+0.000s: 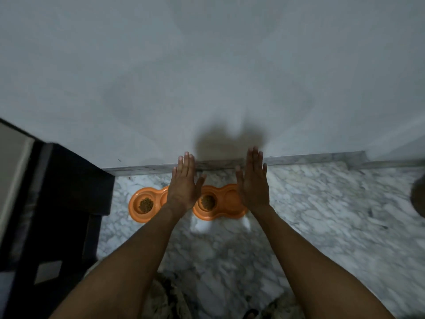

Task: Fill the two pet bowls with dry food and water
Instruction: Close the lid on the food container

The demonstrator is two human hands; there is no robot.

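Observation:
Two orange double pet bowls stand side by side on the marble floor by the wall. The left bowl (135, 204) holds brown dry food (145, 205) in its left cup; its right cup is hidden behind my left hand. The right bowl (220, 216) has dry food (208, 202) in its left cup, and whether its right cup (231, 200) holds water is unclear. My left hand (185, 183) and my right hand (253, 180) are held out flat above the bowls, fingers straight, holding nothing.
A dark cabinet or piece of furniture (57, 203) stands at the left, close to the left bowl. A grey wall (207, 77) with a marble skirting (299, 158) runs behind the bowls. A dark object (418, 196) sits at the right edge. Marble floor (322, 215) extends right.

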